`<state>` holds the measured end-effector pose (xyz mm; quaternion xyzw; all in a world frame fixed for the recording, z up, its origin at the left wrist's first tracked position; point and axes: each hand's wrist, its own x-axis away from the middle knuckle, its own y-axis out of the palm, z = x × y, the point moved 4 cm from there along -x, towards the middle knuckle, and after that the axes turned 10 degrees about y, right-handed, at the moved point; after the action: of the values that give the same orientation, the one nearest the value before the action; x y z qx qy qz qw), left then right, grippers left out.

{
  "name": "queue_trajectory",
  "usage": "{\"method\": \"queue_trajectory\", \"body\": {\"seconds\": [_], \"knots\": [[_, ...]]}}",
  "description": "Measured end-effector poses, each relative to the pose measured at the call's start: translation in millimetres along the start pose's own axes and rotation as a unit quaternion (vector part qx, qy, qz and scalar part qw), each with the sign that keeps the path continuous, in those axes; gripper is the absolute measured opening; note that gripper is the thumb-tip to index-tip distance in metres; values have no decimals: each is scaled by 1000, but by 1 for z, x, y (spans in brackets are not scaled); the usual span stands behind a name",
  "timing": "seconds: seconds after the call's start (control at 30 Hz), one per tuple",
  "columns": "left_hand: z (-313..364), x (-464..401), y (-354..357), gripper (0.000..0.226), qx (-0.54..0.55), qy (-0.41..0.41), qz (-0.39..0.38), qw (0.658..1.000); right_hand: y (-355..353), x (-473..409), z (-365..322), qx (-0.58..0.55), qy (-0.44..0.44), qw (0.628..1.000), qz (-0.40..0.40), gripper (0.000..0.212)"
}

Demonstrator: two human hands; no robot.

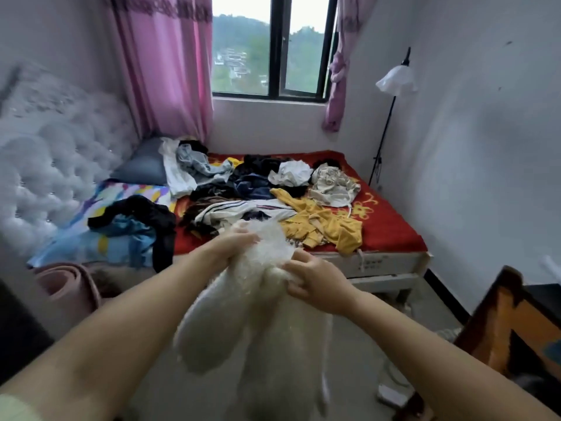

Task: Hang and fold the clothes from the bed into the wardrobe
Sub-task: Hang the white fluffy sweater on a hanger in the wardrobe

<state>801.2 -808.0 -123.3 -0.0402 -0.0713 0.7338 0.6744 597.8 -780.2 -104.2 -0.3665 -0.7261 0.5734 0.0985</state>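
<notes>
Far left of the left hand (235, 243), a black garment (136, 211) and a blue one (133, 235) lie crumpled over the bed (391, 235), dropped rather than laid out, so they likely await sorting. The left hand itself has its fingers curled into the top edge of a fluffy white garment (258, 314), gripping it from the left. The garment hangs down from both hands toward the floor, clear of the bed, probably so its weight pulls it straight and its shape can be read before hanging or folding. The right hand (309, 281) pinches the same top edge just beside the left, fingers curled into the pile. Beyond and to the right of that hand a yellow garment (324, 226) sprawls near the bed's edge. The wardrobe is not in view.
</notes>
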Motion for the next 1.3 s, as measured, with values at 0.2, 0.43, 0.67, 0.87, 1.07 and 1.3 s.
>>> {"method": "queue_trajectory", "body": {"seconds": [0.2, 0.43, 0.67, 0.87, 1.07, 1.3], "knots": [[-7, 55, -71, 14, 227, 1, 94, 969, 59, -28, -44, -135, 62, 974, -168, 24], [5, 119, -136, 52, 200, -20, 93, 975, 71, -92, -45, -278, 215, 920, -172, 60], [49, 152, -190, 30, 120, 28, 192, 974, 113, -136, -126, -215, 67, 943, -245, 25], [44, 210, -247, 16, 91, -42, 292, 951, 104, -167, -139, -361, 112, 909, -176, 29], [50, 203, -238, 23, -219, 27, 406, 887, 77, -197, -192, -455, 71, 875, -150, 20], [29, 187, -188, 49, -228, -29, 337, 913, 88, -194, -234, -387, -7, 900, -201, 28]]}}
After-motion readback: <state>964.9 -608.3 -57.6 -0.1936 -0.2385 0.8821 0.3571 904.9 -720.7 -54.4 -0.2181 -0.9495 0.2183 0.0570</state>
